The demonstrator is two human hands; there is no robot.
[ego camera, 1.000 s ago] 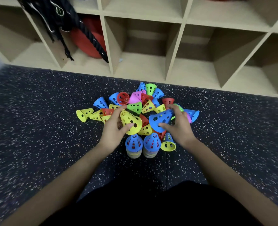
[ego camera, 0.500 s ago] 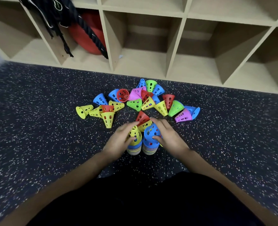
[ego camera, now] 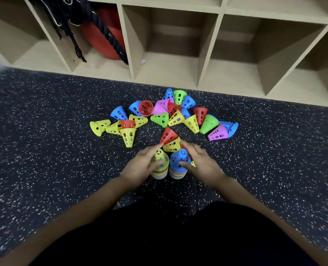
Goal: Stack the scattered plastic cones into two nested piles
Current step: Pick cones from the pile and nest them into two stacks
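Two nested piles of perforated plastic cones stand side by side on the floor in front of me. The left pile (ego camera: pixel 160 166) has a yellow cone on top, and my left hand (ego camera: pixel 142 166) wraps its left side. A blue cone tops the right pile (ego camera: pixel 178 164), which my right hand (ego camera: pixel 201 164) grips from the right. Just behind the piles lie a red cone (ego camera: pixel 168 135) and a yellow cone (ego camera: pixel 172 145). Several loose cones in yellow, blue, red, green and pink lie scattered farther back, such as a yellow one (ego camera: pixel 98 126) and a pink one (ego camera: pixel 218 133).
The dark speckled floor (ego camera: pixel 44 150) spreads to both sides. A wooden cubby shelf (ego camera: pixel 207 54) runs along the back. One cubby holds a red ball (ego camera: pixel 103 41) with a dark rope (ego camera: pixel 109 35) hanging across it. My dark-clothed lap fills the bottom.
Both hands came back from the scattered heap, each carrying a cone, yellow in the left and blue in the right. These cones now sit on top of the two piles.
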